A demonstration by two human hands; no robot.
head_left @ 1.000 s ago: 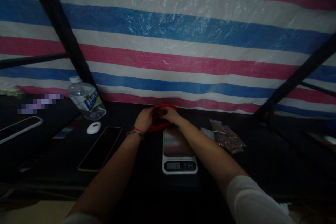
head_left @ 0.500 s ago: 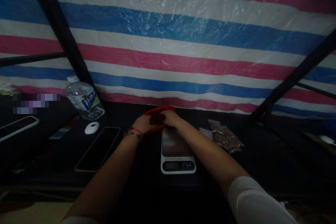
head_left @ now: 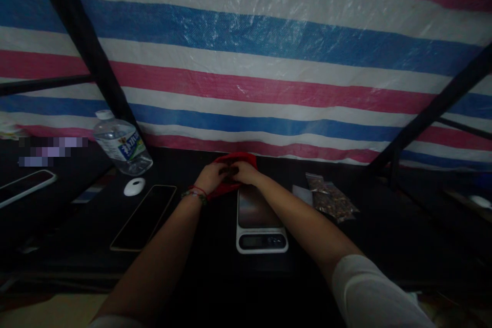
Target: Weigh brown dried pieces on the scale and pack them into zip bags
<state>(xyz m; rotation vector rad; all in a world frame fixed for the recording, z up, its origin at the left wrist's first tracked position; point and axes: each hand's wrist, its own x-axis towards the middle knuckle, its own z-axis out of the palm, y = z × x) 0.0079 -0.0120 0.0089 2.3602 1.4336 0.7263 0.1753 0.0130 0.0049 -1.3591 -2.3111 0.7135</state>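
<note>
Both my hands meet at a red bag at the far side of the dark table, just beyond a small digital scale. My left hand, with a red string and bead bracelet at the wrist, curls its fingers on the bag's left edge. My right hand is closed over the bag's mouth, where something dark shows between the fingers. The scale's platform is bare.
A clear water bottle leans at the back left, with a white round object and a dark phone in front of it. Clear packets of brownish bits lie right of the scale. A striped tarp hangs behind; black frame bars cross both sides.
The hands have drawn closer together over the red bag, and the dark contents that showed between them are now mostly covered by the fingers.
</note>
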